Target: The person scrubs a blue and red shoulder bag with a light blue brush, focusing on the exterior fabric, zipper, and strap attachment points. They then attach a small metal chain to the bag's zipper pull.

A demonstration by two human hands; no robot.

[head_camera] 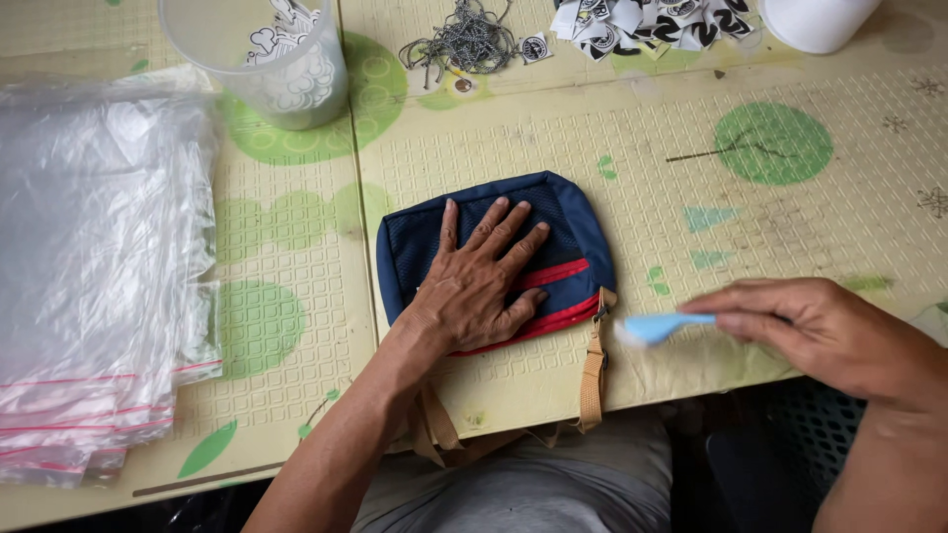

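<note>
The left hand [481, 281] lies flat, palm down with fingers spread, on a small navy pouch [494, 259] with red zip bands, gripping nothing, only pressing on it; the pouch lies on the mat-covered table [612, 197] near the middle of the scene, close to the near edge; its tan strap [592, 370] runs off the pouch's right corner and hangs over the near edge of the table; the right hand [820, 331], just right of the pouch, is closed around the handle of a light blue brush [657, 327], whose blurred head points left and sits just beside the strap's buckle; on the left lies a stack of clear plastic bags [99, 266] with red seal lines; at the far left stands a clear plastic tub [262, 59] holding white printed pieces; far and central is a heap of small metal chains [464, 41]; to its right a pile of black-and-white tags [652, 22], and a white container [815, 20] at the far right
</note>
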